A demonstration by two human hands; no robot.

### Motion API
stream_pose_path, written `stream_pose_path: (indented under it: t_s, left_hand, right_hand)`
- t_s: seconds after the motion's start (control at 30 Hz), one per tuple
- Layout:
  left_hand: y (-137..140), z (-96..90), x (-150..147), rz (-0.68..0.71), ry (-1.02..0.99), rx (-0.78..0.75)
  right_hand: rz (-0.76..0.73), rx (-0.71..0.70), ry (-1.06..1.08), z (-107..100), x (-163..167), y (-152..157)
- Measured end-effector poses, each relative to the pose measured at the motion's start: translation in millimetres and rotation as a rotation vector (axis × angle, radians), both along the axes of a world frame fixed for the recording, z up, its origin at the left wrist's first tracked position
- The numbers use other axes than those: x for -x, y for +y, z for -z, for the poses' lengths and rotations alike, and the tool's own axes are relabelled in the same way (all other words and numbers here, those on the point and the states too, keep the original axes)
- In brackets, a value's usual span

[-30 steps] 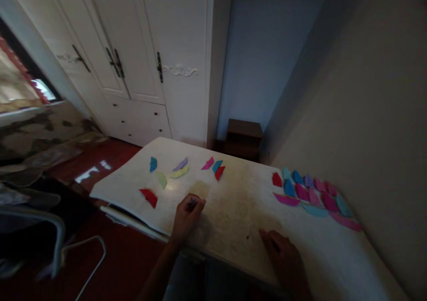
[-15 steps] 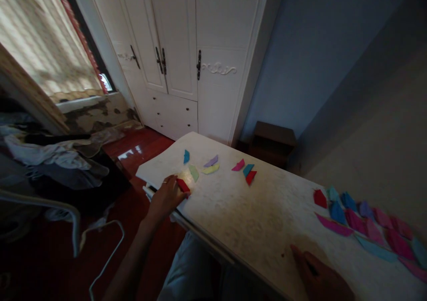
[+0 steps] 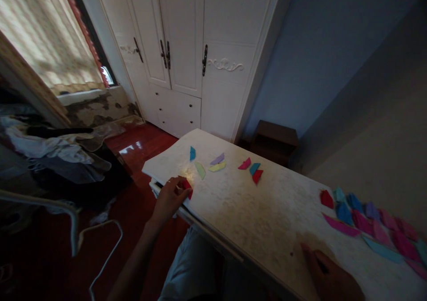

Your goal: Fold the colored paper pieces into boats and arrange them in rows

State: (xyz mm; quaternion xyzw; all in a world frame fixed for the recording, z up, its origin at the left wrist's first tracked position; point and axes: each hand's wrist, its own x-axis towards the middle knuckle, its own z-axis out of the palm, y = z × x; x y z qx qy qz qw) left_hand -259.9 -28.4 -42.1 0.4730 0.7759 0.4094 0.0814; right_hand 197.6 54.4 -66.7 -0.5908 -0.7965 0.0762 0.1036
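Near the table's left front edge, my left hand [image 3: 171, 195] has its thumb and fingers closed on a small red folded-paper boat [image 3: 187, 187]; the fingers partly cover it. Just beyond it on the tabletop lie a blue paper boat [image 3: 192, 153], a pale green one [image 3: 200, 170], a lilac one [image 3: 217, 159] and a yellow one [image 3: 217, 166]. Down at the lower right, my right hand [image 3: 330, 274] rests on the table, loosely bent, with a gap between thumb and fingers and nothing seen in it. A small dark speck [image 3: 291, 254] is beside its fingertips.
On the white patterned table [image 3: 240, 207], pink, blue and red boats [image 3: 257, 176] sit mid-table. Rows of several colourful paper boats [image 3: 363, 221] fill the right end. A white wardrobe [image 3: 227, 87] and a brown box-like stand [image 3: 275, 138] are behind. Clothes [image 3: 63, 152] hang at left.
My left hand has drawn its fingers in over the red paper boat, which is now more covered and turned. My right hand stays in place on the table. The view has shifted slightly.
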Motion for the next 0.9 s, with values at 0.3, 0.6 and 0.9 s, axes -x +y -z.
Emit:
stream_pose_path:
  t_s: [0.3, 0.6, 0.9]
  left_hand:
    - [-3.9, -5.0, 8.5, -0.032, 0.037, -0.06]
    - [5.0, 2.5, 51.2, 0.374, 0.251, 0.181]
    - [-0.7, -1.2, 42.7, 0.273, 0.226, 0.209]
  right_hand:
    - [0.045, 0.032, 0.015, -4.7, 4.5, -1.2]
    - [0.073, 0.043, 0.068, -10.3, 10.6, -2.3]
    - [0.103, 0.06, 0.045, -10.1, 9.1, -1.8]
